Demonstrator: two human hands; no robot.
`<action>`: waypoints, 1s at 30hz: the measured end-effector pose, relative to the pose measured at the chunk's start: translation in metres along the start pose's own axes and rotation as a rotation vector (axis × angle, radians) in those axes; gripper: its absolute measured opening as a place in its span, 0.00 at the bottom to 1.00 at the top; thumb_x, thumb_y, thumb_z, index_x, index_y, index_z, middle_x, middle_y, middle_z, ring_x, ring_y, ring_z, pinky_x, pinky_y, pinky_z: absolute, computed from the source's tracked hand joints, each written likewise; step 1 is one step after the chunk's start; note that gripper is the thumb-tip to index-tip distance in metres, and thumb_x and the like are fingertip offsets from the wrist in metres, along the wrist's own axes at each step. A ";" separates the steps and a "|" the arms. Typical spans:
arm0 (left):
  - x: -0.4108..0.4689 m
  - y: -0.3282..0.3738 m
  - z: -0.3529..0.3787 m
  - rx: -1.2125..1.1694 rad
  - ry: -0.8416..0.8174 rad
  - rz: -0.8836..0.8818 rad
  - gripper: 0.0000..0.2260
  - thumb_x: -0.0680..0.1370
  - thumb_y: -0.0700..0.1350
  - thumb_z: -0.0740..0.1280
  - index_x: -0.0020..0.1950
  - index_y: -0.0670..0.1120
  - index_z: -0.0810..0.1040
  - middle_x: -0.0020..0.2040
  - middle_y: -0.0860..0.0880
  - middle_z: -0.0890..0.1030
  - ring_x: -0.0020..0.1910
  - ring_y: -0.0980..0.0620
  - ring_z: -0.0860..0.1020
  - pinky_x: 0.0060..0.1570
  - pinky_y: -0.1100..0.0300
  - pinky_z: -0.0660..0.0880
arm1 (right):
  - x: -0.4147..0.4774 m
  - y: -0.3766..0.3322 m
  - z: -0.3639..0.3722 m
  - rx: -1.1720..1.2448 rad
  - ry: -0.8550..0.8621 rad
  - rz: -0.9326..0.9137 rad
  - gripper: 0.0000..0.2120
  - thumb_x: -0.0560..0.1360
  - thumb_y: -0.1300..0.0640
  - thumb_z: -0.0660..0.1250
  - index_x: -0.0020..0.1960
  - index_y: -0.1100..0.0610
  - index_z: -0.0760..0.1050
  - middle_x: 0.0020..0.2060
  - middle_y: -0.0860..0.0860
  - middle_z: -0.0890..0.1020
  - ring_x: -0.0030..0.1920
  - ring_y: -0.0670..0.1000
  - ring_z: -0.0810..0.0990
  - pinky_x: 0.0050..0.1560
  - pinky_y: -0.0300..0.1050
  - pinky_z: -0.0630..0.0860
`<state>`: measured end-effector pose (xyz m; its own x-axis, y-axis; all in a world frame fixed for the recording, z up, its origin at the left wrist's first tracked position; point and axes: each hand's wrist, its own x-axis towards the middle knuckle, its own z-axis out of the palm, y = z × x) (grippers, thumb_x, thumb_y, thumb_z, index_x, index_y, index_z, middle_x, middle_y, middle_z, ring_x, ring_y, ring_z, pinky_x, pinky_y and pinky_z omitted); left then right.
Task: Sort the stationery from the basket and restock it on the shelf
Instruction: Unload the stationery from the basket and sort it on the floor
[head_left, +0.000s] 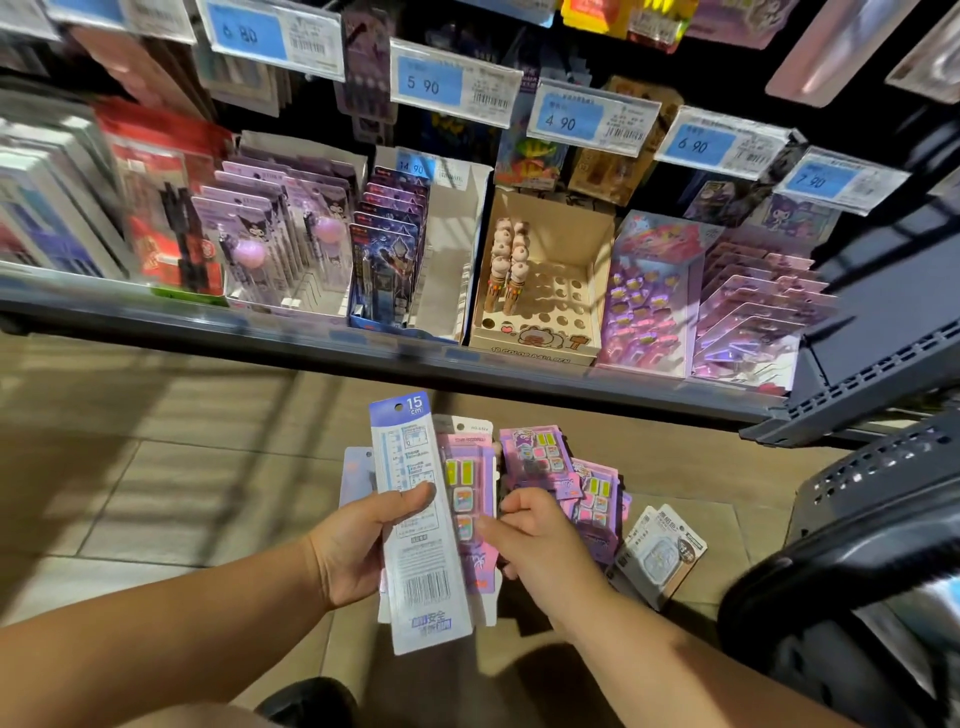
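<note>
Just below the shelf (363, 358), the left hand (358, 551) is holding the 15 cm ruler pack (415, 566) upright under its thumb, while the right hand (535, 540) is pinching the pink sticker pack (467, 467) just behind it.

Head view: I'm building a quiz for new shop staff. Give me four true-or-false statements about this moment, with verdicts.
1. The left hand grips the ruler pack marked 15 cm. True.
2. The pen box on the shelf is full. False: most holes are empty.
3. The right hand is inside the basket. False: it pinches the pink pack beside the ruler pack.
4. The price tag above the pen box reads 4 90. True.
</note>
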<state>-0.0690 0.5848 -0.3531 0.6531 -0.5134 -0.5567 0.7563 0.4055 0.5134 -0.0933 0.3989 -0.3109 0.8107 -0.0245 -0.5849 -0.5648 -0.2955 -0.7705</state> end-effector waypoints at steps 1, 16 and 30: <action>0.000 0.000 0.001 -0.001 -0.003 0.003 0.35 0.52 0.46 0.86 0.57 0.40 0.80 0.56 0.34 0.81 0.49 0.37 0.83 0.43 0.45 0.81 | 0.000 -0.001 0.000 0.023 -0.008 0.001 0.06 0.77 0.56 0.68 0.52 0.54 0.72 0.46 0.48 0.83 0.39 0.42 0.81 0.34 0.32 0.71; 0.005 0.011 0.014 -0.037 0.117 0.081 0.12 0.73 0.46 0.68 0.55 0.43 0.79 0.50 0.39 0.84 0.47 0.41 0.84 0.44 0.46 0.82 | 0.002 -0.002 -0.008 0.095 0.152 -0.060 0.08 0.82 0.56 0.58 0.48 0.55 0.75 0.44 0.57 0.81 0.36 0.50 0.75 0.39 0.44 0.73; 0.000 0.012 0.028 0.003 0.184 0.089 0.08 0.78 0.46 0.64 0.53 0.44 0.78 0.48 0.41 0.85 0.45 0.42 0.84 0.54 0.40 0.77 | 0.010 -0.006 -0.013 0.150 0.141 -0.034 0.00 0.78 0.58 0.66 0.49 0.54 0.75 0.46 0.54 0.83 0.38 0.50 0.77 0.36 0.42 0.71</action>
<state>-0.0609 0.5688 -0.3284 0.7136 -0.3286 -0.6187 0.6953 0.4404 0.5680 -0.0798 0.3886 -0.3085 0.8373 -0.1531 -0.5249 -0.5448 -0.1527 -0.8245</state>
